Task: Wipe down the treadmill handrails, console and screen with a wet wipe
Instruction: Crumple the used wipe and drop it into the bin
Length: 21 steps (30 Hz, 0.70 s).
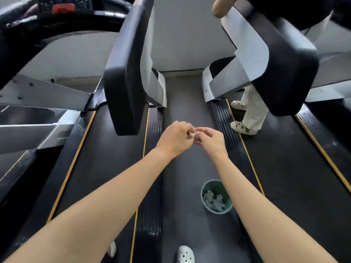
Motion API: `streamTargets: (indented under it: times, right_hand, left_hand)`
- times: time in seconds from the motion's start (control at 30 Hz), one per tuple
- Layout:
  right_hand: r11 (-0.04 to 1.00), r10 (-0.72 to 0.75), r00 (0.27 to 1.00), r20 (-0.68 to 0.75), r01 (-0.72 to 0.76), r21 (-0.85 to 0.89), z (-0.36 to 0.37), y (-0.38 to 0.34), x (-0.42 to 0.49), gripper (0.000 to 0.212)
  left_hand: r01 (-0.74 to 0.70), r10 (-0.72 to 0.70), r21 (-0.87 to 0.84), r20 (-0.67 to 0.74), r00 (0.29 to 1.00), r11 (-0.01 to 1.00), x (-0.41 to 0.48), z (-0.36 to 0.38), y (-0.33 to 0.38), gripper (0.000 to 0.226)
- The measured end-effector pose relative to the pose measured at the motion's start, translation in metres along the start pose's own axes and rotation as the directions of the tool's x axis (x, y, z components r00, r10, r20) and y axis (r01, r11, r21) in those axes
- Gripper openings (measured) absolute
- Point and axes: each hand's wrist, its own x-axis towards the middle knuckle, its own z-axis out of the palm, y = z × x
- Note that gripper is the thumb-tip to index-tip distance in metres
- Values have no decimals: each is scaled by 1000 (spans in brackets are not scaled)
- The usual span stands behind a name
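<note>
My left hand (175,138) and my right hand (209,140) meet in front of me over the gap between two treadmills. Both pinch a small crumpled white wet wipe (192,134) between their fingertips; most of it is hidden by the fingers. The black padded right handrail (125,82) of the left treadmill hangs just up and left of my hands. That treadmill's console (64,8), with a red stop button, shows blurred at the top left. The screen is out of clear view.
A green bin (206,188) holding several used wipes stands on the floor below my right forearm. Another person (252,109) in light trousers and white clogs stands on the right treadmill, under its handrail (288,69). My white clogs (186,254) show at the bottom.
</note>
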Motion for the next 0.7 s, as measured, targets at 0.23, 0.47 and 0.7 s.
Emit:
streamTargets:
  times: [0.23,0.47,0.7]
  right_hand:
    - [961,214,975,-60,-199,192,-58,71,-10,21]
    - [945,321,927,-195,-301,126,-94,164,-14,30]
    - [913,387,884,-264,-407,-22,-119,254,-8,22]
  left_hand:
    - [13,19,-117,262,965,993,4,84,9,24]
    - [102,-25,-156,433,901,982,-3,183,-5,20]
    - [202,-99,-115,583,806,973,-16,281,-23,7]
